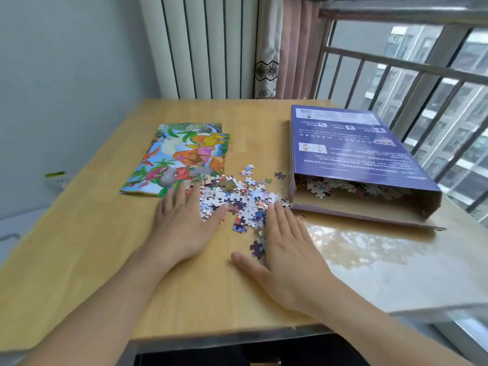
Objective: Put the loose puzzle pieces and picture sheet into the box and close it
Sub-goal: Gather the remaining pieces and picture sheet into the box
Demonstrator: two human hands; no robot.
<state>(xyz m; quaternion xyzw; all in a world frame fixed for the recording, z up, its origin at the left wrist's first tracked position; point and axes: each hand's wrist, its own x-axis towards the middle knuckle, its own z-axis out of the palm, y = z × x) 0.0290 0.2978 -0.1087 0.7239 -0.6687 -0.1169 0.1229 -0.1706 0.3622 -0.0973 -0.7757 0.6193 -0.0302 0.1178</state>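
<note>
A heap of small loose puzzle pieces (pixel 241 198) lies in the middle of the wooden table (pixel 184 286). My left hand (pixel 184 223) lies flat with straight fingers at the heap's left edge. My right hand (pixel 285 247) lies flat on the heap's right side, thumb spread, with a few pieces under it. The colourful dinosaur picture sheet (pixel 182 159) lies flat to the left of the heap. The purple box (pixel 353 151) lies on its side at the right, its near end open, with several pieces (pixel 343 187) inside and its flap (pixel 364 215) on the table.
The table ends close in front of me and at the right, near a window with metal railings (pixel 412 83). A radiator (pixel 206 48) and a curtain (pixel 285 46) stand behind the table. A grey wall is at the left.
</note>
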